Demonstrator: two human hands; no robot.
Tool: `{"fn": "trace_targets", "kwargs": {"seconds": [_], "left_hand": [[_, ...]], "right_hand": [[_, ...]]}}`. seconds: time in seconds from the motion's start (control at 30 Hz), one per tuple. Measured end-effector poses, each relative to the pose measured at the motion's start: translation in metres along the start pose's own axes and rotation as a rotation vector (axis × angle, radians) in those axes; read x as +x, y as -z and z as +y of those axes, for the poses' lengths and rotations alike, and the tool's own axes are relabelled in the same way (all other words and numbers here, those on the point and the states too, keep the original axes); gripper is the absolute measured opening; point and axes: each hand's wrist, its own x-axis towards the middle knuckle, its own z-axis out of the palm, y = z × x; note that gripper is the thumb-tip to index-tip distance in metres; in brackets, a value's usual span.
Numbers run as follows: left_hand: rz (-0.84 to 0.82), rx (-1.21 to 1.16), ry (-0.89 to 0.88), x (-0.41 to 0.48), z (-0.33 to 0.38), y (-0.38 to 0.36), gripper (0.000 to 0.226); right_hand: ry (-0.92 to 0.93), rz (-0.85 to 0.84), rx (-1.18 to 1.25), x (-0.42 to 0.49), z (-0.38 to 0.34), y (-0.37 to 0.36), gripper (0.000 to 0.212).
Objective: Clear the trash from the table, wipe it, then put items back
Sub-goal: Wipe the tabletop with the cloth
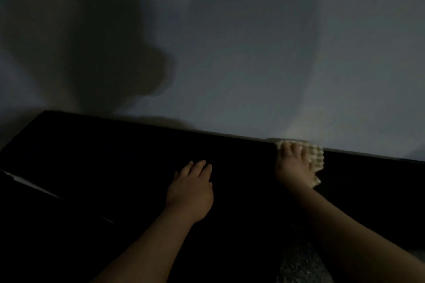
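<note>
The table (115,156) fills the lower half of what I can see, and the wall (230,53) rises straight behind its far edge. 2 arms reach in from the near side. The left grip (190,190) lies flat on the table near the middle, fingers pointing toward the wall. To its right and further back, the right grip (294,167) presses down on a cloth (318,158) at the table's far edge, just before the wall. The cloth sticks out past the fingers on the right. A strip (30,185) lies far left on the table; what it is, I cannot tell. Some wrap (299,266) sits nearest, between the 2 forearms.
</note>
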Motion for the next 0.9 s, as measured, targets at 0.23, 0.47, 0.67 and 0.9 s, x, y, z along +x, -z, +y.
{"fn": "trace_targets", "kwargs": {"seconds": [0.23, 0.47, 0.67, 0.9], "left_hand": [[-0.022, 0.004, 0.024, -0.029, 0.002, -0.006, 0.049], [-0.059, 0.022, -0.001, -0.098, 0.006, -0.034, 0.051], [-0.035, 0.087, 0.067, -0.14, 0.016, -0.054, 0.05], [-0.04, 0.062, 0.071, -0.166, -0.011, -0.057, 0.051]], "right_hand": [[0.822, -0.095, -0.212, -0.078, -0.021, -0.018, 0.053], [0.38, -0.052, -0.098, -0.134, 0.043, -0.014, 0.049], [0.947, -0.156, -0.163, -0.21, 0.049, -0.017, 0.054], [0.473, -0.155, -0.069, -0.202, 0.052, -0.018, 0.054]]}}
